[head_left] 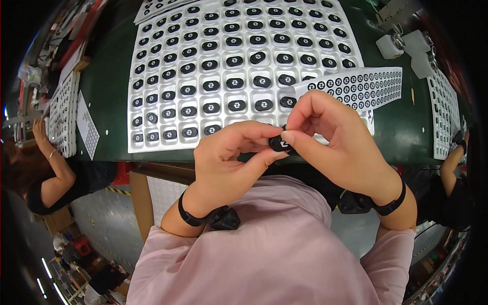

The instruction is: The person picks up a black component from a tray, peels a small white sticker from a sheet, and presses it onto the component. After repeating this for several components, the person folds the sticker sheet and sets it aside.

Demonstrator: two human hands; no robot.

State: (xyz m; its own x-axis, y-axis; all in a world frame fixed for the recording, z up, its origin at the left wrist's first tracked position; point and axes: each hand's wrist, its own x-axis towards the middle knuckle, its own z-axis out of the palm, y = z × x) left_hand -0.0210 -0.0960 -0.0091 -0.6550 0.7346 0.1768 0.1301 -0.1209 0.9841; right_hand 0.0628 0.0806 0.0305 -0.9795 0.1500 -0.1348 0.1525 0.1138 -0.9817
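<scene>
A small black oval piece [277, 144] with a white mark on its face is held up before the near edge of the white tray. My left hand [223, 157] pinches it between thumb and fingers. My right hand [340, 137] is closed at the piece's right end, thumb tip against it; anything else between those fingertips is hidden. Below and beyond both hands lies the white moulded tray [133, 114], its pockets filled with rows of similar black oval pieces. A white sheet of round black stickers [376, 81] rests over the tray's right side, partly behind my right hand.
On the green table [109, 66], a second sticker sheet [87, 127] lies left of the tray. Filled trays stand at the far left [63, 117] and right [445, 112], each with another person's arm beside it. White blocks [390, 47] with metal fittings sit at back right.
</scene>
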